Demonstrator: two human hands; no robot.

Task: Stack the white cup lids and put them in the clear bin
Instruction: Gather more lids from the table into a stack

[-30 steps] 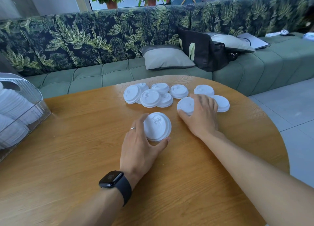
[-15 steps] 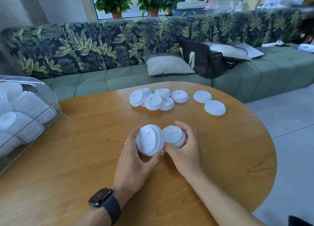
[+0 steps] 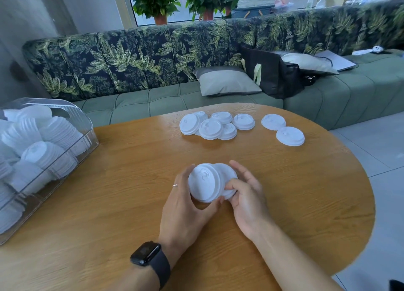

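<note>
White lid stack [image 3: 204,182], tilted on edge, is gripped in your left hand [image 3: 183,205]. Your right hand [image 3: 248,201] pinches one more lid [image 3: 227,173] just behind it, rims overlapping. Seat that lid along the stack's axis. The clear bin [image 3: 88,137] lies well to the left, nearer your left hand, across open table [image 3: 122,203]. Loose lids [image 3: 218,127] lie near the far edge.

White lids [image 3: 290,136] – wood-grain brown table [image 3: 109,203] – dark, green-leaf-patterned sofa back [image 3: 131,59].
</note>
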